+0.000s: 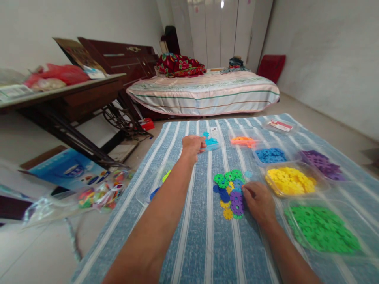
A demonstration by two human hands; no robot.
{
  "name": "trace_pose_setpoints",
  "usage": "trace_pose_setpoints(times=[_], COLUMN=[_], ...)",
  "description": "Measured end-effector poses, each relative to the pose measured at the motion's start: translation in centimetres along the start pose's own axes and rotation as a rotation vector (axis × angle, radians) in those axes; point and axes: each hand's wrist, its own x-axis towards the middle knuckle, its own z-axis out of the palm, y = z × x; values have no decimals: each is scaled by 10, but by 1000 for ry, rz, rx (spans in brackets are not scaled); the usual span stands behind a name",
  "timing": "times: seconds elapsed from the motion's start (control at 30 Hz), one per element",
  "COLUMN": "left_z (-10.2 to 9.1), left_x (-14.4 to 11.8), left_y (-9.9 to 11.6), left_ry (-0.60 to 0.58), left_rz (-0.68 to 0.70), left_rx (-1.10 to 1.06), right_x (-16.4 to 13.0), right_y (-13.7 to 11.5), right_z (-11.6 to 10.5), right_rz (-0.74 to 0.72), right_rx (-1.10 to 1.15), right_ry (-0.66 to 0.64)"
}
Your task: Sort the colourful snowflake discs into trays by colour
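My left hand reaches out to a clear tub of light-blue snowflake discs. Its fingers are pinched by a single light-blue disc, which stands out above them at the tub's edge. My right hand rests on the cloth with curled fingers, its fingertips against the right edge of a cluster of discs. Green discs, blue discs, purple discs and yellow discs overlap in that cluster. Whatever the right fingertips pinch is hidden. One pale-blue disc lies just above this hand.
Clear tubs of orange discs, blue discs, purple discs, yellow discs and green discs line the right side. A lidded box stands behind. Another tub is partly behind my left forearm.
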Motion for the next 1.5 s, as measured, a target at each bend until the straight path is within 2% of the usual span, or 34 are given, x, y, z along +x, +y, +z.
trace_pose_setpoints(times=[0.07, 0.13, 0.23, 0.3, 0.43, 0.57, 0.83, 1.07, 1.17, 1.27, 1.37, 1.5], left_z=[1, -1, -8, -11, -9, -1, 3, -8, -22, -46, -78, -123], left_x=[-5, -20, -49, -66, -91, -103, -101, -97, -99, -101, -99, -88], left_y=[-8, -27, -59, -73, -83, -86, -95, -103, -97, -80, -56, -34], left_ry=[-85, -279, -547, -595, -480, -446, -410, -419, -429, -405, -316, -151], left_rz=[-3, 34, 173, 269, 326, 333, 262, 216, 259, 294, 294, 275], left_rx=[106, 324, 729, 918, 1125, 1155, 942, 711, 702, 710, 791, 1069], right_x=[0, 0, 1, 1, 1, 1, 1, 1, 0, -1, -3, -3], right_y=[-1, -1, -1, -1, -1, 1, 2, 3, 3, 2, 1, 2], right_z=[0, 0, 1, 1, 0, 1, 2, 2, 0, -1, -2, -2], right_rz=[9, 19, 19, 12, 16, 19, 17, 10, 9, 19, 17, 8], right_rx=[-1, -9, -14, -16, -24, -23, -19, -28, -19, -19, -18, -26], right_ry=[5, 5, 4, 7, 0, -19, -11, -10, -14, -20, -17, -15])
